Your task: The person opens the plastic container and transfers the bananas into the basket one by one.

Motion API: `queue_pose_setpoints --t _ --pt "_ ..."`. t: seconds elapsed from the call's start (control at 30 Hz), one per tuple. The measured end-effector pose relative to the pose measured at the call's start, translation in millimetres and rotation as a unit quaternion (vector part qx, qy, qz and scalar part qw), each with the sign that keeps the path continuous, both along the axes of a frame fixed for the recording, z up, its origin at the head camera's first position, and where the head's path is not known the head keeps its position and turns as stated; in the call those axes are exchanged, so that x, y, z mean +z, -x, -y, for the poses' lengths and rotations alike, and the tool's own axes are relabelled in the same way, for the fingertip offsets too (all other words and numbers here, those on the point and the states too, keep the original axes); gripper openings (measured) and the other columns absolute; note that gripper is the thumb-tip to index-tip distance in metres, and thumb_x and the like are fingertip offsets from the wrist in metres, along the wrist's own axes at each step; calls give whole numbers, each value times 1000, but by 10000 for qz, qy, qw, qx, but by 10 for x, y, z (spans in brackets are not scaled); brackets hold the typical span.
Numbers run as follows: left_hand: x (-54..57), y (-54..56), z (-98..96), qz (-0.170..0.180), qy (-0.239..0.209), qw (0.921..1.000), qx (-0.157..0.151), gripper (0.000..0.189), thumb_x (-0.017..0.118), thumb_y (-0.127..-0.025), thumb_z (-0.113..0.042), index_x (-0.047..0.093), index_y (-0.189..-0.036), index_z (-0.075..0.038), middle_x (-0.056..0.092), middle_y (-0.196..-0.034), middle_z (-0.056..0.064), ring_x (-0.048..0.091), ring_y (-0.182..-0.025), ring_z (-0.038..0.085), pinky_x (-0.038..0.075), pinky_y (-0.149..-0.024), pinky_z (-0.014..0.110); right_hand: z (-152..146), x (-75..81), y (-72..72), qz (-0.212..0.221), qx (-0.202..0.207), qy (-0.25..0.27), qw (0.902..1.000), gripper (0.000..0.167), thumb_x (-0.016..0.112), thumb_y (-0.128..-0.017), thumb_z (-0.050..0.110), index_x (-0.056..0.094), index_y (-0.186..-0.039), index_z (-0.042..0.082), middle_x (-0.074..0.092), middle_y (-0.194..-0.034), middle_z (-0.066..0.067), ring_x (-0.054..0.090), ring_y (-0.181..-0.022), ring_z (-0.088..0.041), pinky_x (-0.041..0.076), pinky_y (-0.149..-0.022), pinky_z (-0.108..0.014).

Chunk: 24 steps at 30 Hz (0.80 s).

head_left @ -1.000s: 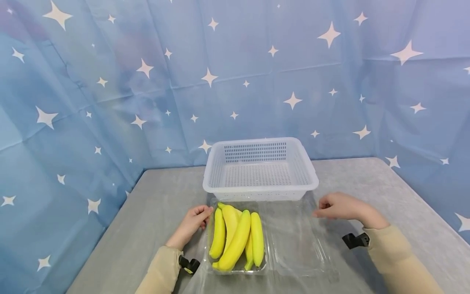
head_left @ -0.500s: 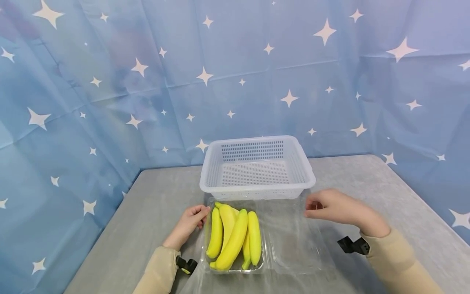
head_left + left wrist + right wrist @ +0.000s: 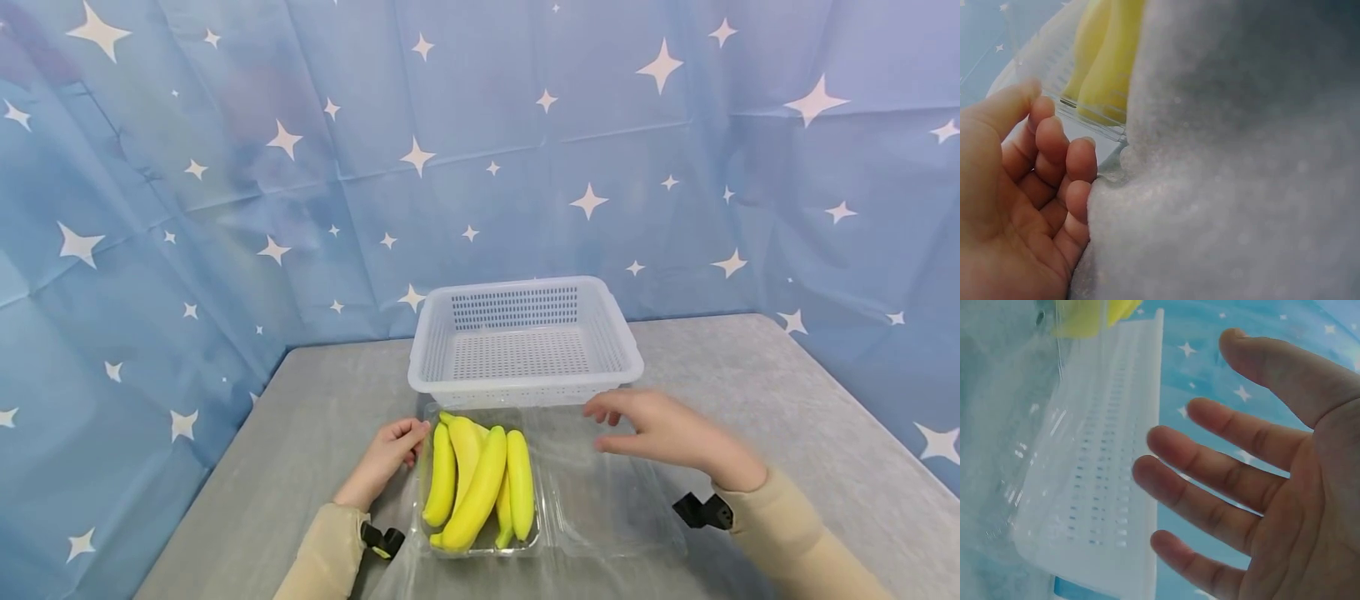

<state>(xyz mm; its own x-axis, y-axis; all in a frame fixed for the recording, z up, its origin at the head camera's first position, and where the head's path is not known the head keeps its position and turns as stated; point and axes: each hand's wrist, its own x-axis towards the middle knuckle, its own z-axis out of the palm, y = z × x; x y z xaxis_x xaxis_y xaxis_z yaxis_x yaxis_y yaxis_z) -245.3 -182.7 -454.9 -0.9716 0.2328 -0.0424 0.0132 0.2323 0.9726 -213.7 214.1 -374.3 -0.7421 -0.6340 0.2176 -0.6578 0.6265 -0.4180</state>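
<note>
Several yellow bananas lie in one half of a clear plastic clamshell box. Its transparent lid is folded out flat to the right. My left hand pinches the box's rim at the far left corner, thumb against curled fingers; in the left wrist view the rim meets the fingertips. Above the lid hovers my right hand, holding nothing. The right wrist view shows that hand with straight, spread fingers, apart from the plastic.
A white slotted plastic basket stands just behind the box, with nothing visible in it. The grey table ends at a blue curtain printed with white stars. Clear plastic film lies in front.
My right hand has moved left from the lid's right side to over the lid, and its fingers have spread. The left hand stays at the box's corner. The view shifted slightly.
</note>
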Motion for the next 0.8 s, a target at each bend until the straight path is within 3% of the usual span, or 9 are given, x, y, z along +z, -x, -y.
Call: queue_pose_setpoints --t 0.2,0.63,0.8 --pt "-2 0 1 -39 26 10000 -24 37 56 -100 -23 54 -80 8 53 -67 5 46 -60 18 41 -57 26 78 -61 -4 -273 234 106 9993 39 71 -89 33 63 -122 14 64 -113 6 58 -94 -10 51 -77 -35" --pt "-9 -4 18 -63 4 10000 -11 33 56 -100 -24 55 -74 -3 52 -67 4 46 -60 18 42 -59 27 254 -91 -48 -300 603 66 9977 40 73 -88 28 61 -124 16 61 -123 5 58 -110 -17 50 -87 -38" --pt "-23 5 5 -74 -43 10000 -23 35 56 -100 -22 54 -74 1 52 -66 4 45 -59 18 42 -58 27 350 -116 -84 -428 767 -95 9961 40 74 -87 29 61 -124 20 60 -124 7 57 -112 -18 49 -89 -39"
